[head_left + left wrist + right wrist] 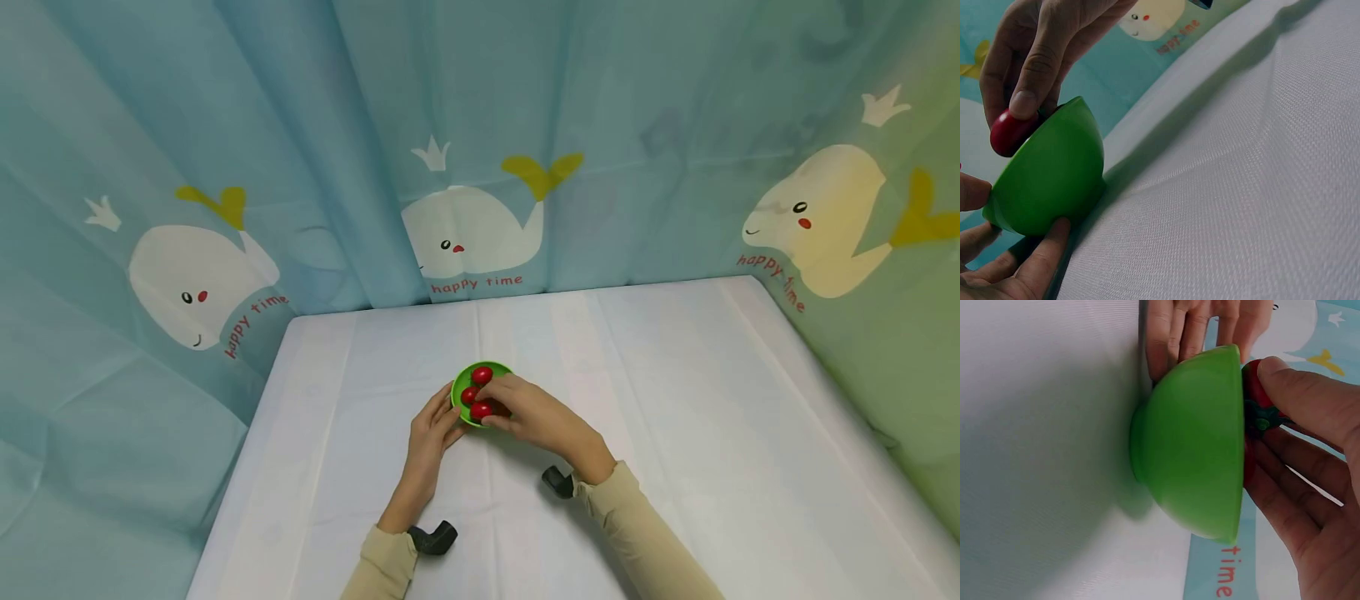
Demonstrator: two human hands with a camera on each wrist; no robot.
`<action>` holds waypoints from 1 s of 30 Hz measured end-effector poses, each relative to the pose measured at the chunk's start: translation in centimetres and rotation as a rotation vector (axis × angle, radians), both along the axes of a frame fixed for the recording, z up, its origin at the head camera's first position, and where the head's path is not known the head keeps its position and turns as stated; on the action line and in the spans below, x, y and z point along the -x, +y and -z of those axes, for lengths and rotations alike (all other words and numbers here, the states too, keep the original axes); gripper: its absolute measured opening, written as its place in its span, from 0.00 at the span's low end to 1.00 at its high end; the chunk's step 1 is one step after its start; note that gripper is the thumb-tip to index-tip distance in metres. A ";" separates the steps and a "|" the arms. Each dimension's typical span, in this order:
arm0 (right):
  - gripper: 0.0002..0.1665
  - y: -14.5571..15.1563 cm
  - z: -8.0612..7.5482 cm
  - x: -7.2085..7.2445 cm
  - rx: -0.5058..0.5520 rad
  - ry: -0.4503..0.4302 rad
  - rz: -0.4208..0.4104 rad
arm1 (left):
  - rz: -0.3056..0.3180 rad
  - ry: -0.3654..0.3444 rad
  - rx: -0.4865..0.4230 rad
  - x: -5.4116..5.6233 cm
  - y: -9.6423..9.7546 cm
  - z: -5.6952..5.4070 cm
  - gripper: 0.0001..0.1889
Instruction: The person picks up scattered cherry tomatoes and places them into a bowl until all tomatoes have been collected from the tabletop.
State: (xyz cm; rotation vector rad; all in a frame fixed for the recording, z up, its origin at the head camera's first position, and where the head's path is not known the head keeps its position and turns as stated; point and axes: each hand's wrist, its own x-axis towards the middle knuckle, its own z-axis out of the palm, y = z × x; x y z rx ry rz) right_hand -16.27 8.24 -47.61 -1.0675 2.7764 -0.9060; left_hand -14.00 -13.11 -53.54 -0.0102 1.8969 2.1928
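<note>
A green bowl (462, 380) stands on the white-covered table with several red cherry tomatoes (482, 375) inside. My left hand (426, 446) holds the bowl from its left side, thumb at the rim and fingers spread along the outer wall. Reaching in from the right, my right hand (546, 419) pinches one tomato (1011, 132) between thumb and fingers at the rim. The right wrist view shows a dark green leafy top (1263, 419) on that held tomato. My right fingers hide part of the bowl's inside.
The white tablecloth (675, 400) spreads around the bowl. A blue-green curtain (630, 217) with printed whales hangs behind the table and along both sides. Black wrist mounts (433, 539) stick out near both sleeves.
</note>
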 end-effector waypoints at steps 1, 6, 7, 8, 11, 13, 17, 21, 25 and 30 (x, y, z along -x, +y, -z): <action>0.18 0.0 0.1 0.0 0.007 0.029 -0.012 | -0.001 0.001 -0.006 0.0 0.0 0.0 0.29; 0.12 -0.2 0.7 -0.3 0.003 0.152 -0.030 | 0.004 -0.006 -0.008 0.0 -0.1 -0.1 0.29; 0.10 -0.2 0.7 -0.4 0.000 0.174 -0.028 | 0.008 -0.006 -0.010 0.0 -0.1 -0.1 0.29; 0.09 -0.2 0.8 -0.5 -0.004 0.189 -0.025 | 0.011 -0.006 -0.013 0.0 0.0 -0.1 0.29; 0.05 -0.1 0.8 -0.5 0.006 0.231 -0.032 | 0.009 -0.004 -0.027 0.0 0.1 -0.1 0.29; 0.05 -0.2 0.8 -0.5 0.019 0.240 -0.035 | 0.005 -0.002 -0.028 -0.1 0.1 -0.1 0.28; 0.06 -0.1 1.2 -0.5 0.067 0.240 -0.025 | 0.004 0.002 -0.020 0.0 0.1 -0.1 0.28; 0.09 0.5 1.5 -1.2 0.166 0.229 0.017 | 0.003 -0.006 -0.009 -0.1 0.1 0.1 0.29; 0.11 1.7 1.6 -2.4 0.288 0.188 0.101 | -0.006 -0.012 0.003 -0.3 0.2 0.2 0.29; 0.11 4.0 2.1 -4.6 0.362 0.145 0.218 | -0.037 -0.026 0.027 -0.7 -0.1 0.2 0.31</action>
